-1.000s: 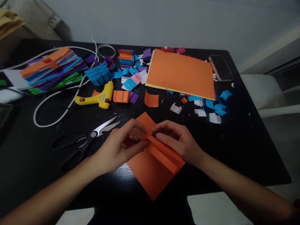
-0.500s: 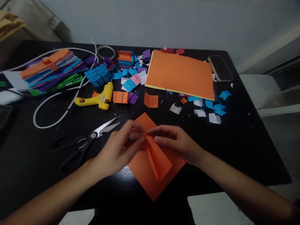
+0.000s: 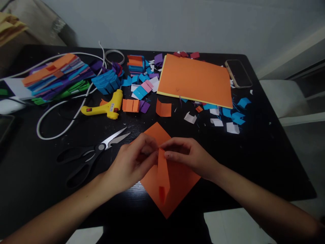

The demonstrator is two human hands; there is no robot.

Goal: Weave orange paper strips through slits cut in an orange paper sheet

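Note:
My left hand [image 3: 134, 162] and my right hand [image 3: 194, 156] meet at the far end of a folded orange paper strip [image 3: 163, 173]. Fingers of both hands pinch that end, and the near end of the strip points toward me, slightly parted at its fold. Under the strip and my hands, a square orange sheet [image 3: 166, 208] lies on the table, turned with a corner toward me. Partly open scissors [image 3: 101, 146] with black handles rest to the left of my left hand.
A yellow glue gun [image 3: 111, 107], paper bundles [image 3: 58, 76] and a white cable [image 3: 38, 127] are at the left. Beyond my hands lie a small orange piece [image 3: 164, 109], an orange sheet stack [image 3: 195, 79] and paper scraps [image 3: 232, 127]. A phone [image 3: 238, 73] sits far right.
The folded strip has swung round so its near end lies further left, and its opening is narrower. Both hands still grip its far end and have shifted slightly.

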